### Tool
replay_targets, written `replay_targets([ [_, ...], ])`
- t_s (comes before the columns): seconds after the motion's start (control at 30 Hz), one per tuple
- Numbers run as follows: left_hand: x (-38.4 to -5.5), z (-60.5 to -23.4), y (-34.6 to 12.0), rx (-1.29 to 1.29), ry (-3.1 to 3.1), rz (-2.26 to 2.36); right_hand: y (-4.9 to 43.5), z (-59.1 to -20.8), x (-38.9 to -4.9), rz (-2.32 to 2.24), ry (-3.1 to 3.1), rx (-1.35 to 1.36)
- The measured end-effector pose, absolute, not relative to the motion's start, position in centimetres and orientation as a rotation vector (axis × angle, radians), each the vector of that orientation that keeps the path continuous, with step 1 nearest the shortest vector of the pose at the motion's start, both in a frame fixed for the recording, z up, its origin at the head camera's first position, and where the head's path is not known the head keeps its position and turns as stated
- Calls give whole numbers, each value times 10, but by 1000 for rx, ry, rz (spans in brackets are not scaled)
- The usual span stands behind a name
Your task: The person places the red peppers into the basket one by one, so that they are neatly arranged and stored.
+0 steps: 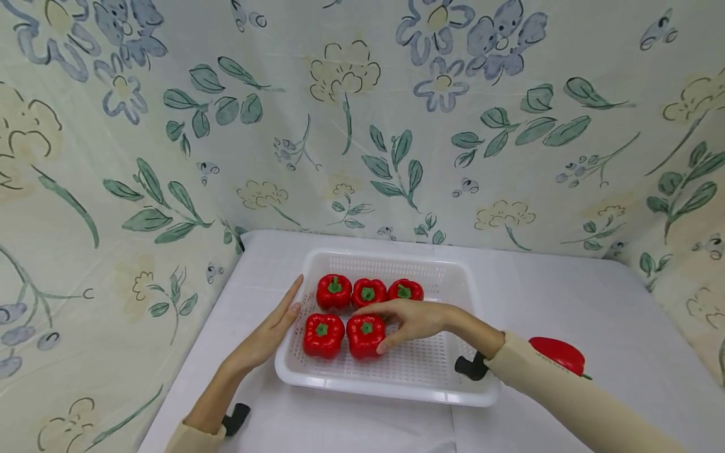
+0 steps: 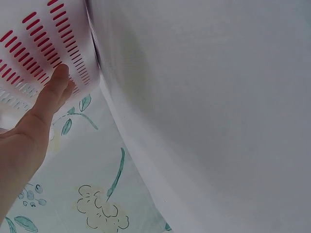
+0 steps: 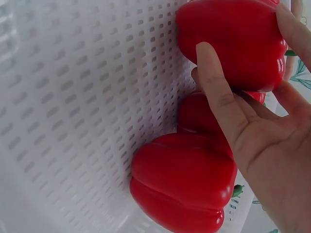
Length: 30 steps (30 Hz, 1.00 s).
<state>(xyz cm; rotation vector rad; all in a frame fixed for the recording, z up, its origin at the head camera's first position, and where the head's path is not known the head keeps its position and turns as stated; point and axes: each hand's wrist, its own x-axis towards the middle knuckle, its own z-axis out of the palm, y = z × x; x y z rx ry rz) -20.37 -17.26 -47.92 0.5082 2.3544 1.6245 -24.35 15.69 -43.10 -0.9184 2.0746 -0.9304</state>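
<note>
A white perforated plastic basket (image 1: 391, 393) stands on the table with several red bell peppers in it, green stems upward. Three of them form a back row, among them the back-left pepper (image 1: 333, 293); two more sit in front. My right hand (image 1: 416, 321) reaches in from the right and holds the front-row red bell pepper (image 1: 365, 336) between thumb and fingers. In the right wrist view, fingers spread around this pepper (image 3: 233, 43), and another pepper (image 3: 182, 179) lies below. My left hand (image 1: 272, 330) rests with straight fingers against the basket's left wall (image 2: 63, 43).
One more red bell pepper (image 1: 557, 353) lies on the white-covered table (image 1: 600, 314), right of the basket and partly behind the right sleeve (image 1: 555, 390). Floral cloth (image 1: 391, 126) hangs behind and along the sides. A black device (image 1: 471, 367) sits at the right wrist.
</note>
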Motion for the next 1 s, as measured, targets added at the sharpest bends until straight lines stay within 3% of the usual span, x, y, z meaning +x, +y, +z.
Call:
replay_targets([
  [1.0,-203,-481,-175,493,2351,1628,160,-426,-241,-926,2066,-925],
])
